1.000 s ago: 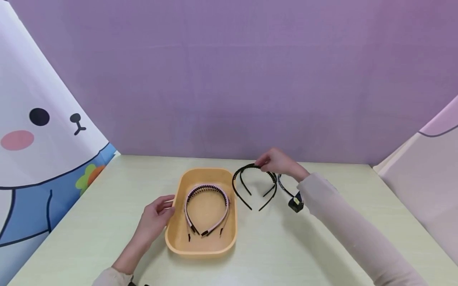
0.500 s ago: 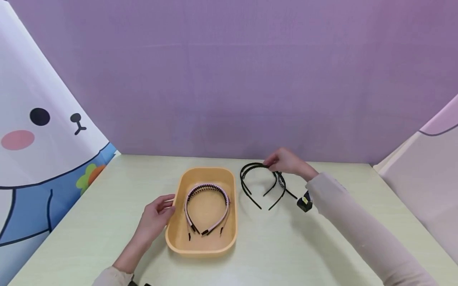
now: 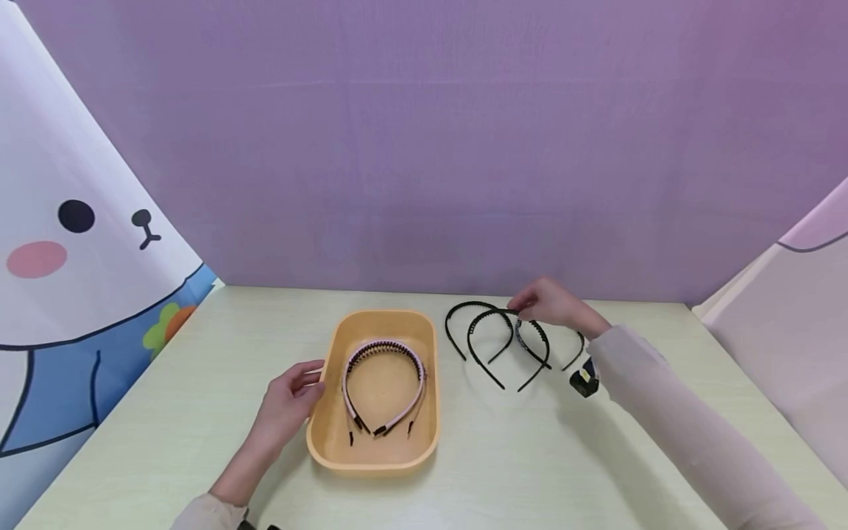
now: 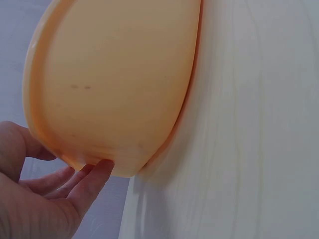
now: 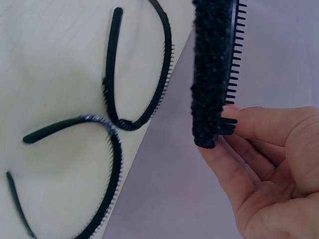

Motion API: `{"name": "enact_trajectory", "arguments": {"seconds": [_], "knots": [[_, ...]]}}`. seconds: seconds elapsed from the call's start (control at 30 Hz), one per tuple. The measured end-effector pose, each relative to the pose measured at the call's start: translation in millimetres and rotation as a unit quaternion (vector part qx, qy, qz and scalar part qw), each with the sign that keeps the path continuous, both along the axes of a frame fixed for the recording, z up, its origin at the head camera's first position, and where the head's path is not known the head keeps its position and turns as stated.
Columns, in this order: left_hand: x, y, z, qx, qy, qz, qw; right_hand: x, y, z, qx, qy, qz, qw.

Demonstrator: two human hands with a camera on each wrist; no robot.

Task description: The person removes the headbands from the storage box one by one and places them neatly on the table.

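My right hand (image 3: 551, 302) pinches a black toothed headband (image 3: 472, 344) at the top of its arch, its two ends hanging down. In the right wrist view this headband (image 5: 209, 74) shows a rough, textured outer face and a comb of teeth inside. Behind it another black headband (image 3: 451, 335) lies on the table, and a further dark headband (image 3: 575, 362) with a glittery patch lies partly hidden by my hand. My left hand (image 3: 286, 405) grips the left rim of a yellow-orange tray (image 3: 373, 468), thumb at the rim and fingers against the outer wall (image 4: 119, 99).
Inside the tray lie several headbands, among them a pale pink one (image 3: 346, 383) with dark tips, overlapping each other. The light wooden table (image 3: 517, 471) ends at a purple cloth backdrop (image 3: 424, 147). A cartoon-printed cloth (image 3: 99, 309) hangs at the left.
My right hand has carried the held headband to the right, away from the tray and across the headbands on the table. My left hand and the tray have stayed put.
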State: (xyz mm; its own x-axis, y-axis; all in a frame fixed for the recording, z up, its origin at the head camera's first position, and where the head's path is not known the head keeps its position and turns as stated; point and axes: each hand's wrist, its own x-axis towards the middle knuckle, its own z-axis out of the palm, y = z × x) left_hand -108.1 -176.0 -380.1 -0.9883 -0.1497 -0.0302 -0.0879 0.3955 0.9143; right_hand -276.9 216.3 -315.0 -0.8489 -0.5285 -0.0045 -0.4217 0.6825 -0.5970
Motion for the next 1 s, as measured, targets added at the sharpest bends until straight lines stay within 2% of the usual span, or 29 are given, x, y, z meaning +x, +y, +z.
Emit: {"name": "enact_trajectory", "arguments": {"seconds": [0.2, 1.0], "knots": [[0.6, 0.1, 0.4, -0.003, -0.002, 0.0, 1.0, 2.5, 13.9, -3.2, -0.006, -0.015, -0.006, 1.0], [2.9, -0.2, 0.7, -0.001, -0.008, -0.002, 1.0, 1.8, 68.3, -8.2, 0.015, -0.01, -0.042, 0.999]]}}
